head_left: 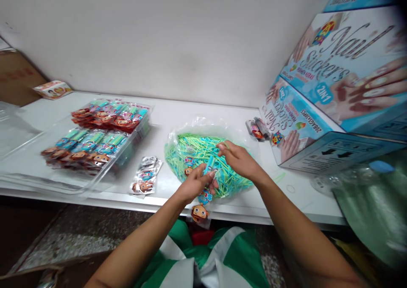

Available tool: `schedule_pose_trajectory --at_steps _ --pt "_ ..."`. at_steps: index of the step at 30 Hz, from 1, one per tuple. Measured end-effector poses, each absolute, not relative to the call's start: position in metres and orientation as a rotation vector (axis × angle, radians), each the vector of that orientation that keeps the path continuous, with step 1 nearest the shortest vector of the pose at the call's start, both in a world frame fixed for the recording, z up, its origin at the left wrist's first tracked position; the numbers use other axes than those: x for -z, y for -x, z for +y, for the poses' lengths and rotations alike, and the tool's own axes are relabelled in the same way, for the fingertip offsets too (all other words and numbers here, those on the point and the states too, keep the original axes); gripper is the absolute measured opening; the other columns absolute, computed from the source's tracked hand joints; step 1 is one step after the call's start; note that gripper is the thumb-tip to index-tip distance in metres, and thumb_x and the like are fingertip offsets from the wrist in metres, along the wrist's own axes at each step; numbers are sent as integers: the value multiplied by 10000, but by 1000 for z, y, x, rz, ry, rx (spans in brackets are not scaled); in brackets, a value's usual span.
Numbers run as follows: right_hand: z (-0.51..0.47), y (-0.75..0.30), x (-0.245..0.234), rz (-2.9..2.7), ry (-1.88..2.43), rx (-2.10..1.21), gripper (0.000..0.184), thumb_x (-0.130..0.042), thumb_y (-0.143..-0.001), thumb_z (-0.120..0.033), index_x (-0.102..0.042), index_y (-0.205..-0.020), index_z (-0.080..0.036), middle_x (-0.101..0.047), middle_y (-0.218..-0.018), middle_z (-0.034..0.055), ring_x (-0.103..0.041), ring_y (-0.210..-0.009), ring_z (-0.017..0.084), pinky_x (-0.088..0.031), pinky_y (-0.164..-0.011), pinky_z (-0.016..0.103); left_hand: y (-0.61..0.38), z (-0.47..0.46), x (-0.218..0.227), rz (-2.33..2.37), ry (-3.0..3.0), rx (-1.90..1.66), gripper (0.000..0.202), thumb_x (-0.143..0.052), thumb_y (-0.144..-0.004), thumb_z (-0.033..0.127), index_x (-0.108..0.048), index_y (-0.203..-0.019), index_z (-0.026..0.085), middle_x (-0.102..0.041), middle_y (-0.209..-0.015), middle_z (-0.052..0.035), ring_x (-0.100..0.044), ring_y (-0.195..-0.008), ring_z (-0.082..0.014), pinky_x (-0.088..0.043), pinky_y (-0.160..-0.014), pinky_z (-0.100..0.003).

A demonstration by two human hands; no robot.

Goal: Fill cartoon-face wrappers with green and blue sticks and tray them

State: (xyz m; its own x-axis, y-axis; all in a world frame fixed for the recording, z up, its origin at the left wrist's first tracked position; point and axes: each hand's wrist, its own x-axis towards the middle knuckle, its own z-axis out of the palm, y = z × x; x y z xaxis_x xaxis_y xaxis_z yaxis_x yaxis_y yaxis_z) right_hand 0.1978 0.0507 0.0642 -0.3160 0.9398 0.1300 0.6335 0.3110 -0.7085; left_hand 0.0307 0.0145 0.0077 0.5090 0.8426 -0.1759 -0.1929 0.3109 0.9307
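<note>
My left hand (197, 181) is closed on a clear packet strip (201, 207) with cartoon faces that hangs down over the shelf's front edge. My right hand (239, 160) rests on a heap of green and blue sticks (197, 152) lying in an open clear plastic bag (203, 125); its fingers pinch at a blue stick (209, 164) held beside the left fingers. Both hands meet over the near side of the heap.
A clear tray (19, 169) on the left holds rows of filled packets (92, 146). A few loose packets (146, 175) lie between tray and heap. Large "Nail Stickers" boxes (321, 97) stand on the right, small packets (256, 129) beside them. A white wall (159, 38) backs the white shelf (286, 203).
</note>
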Motion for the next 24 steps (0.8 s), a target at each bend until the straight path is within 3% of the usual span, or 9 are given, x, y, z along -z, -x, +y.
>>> schedule_pose_trajectory --at_steps 3,10,18,24 --pt "46 -202 -53 -1971 1361 -926 376 -364 -902 -456 -566 -759 -173 -541 -681 -7 -492 -643 126 -386 -612 253 -29 14 -6 749 -956 -798 367 -594 -760 490 -480 -885 164 -625 -661 -8 -578 -485 -125 -439 -523 -250" --pt "34 -196 -30 -1738 1231 -1236 254 -514 -823 -391 -565 -721 -164 -527 -679 -19 -478 -653 113 -383 -630 237 -32 14 -2 754 -915 -813 369 -621 -752 453 -512 -954 164 -653 -718 -25 -611 -555 -139 -465 -582 -265" --pt "34 -196 -29 -1744 1301 -1176 235 -506 -819 -365 -486 -675 -180 -425 -619 -50 -396 -578 96 -338 -560 227 -32 11 -7 713 -886 -806 348 -595 -784 430 -524 -993 161 -661 -767 -39 -612 -545 -136 -452 -552 -252" --pt "27 -192 -36 -1789 1361 -1051 183 -489 -825 -337 -525 -734 -183 -523 -659 -34 -481 -634 118 -389 -623 246 -31 13 -6 742 -898 -858 329 -590 -789 422 -545 -945 136 -661 -803 -59 -618 -546 -134 -437 -529 -235"
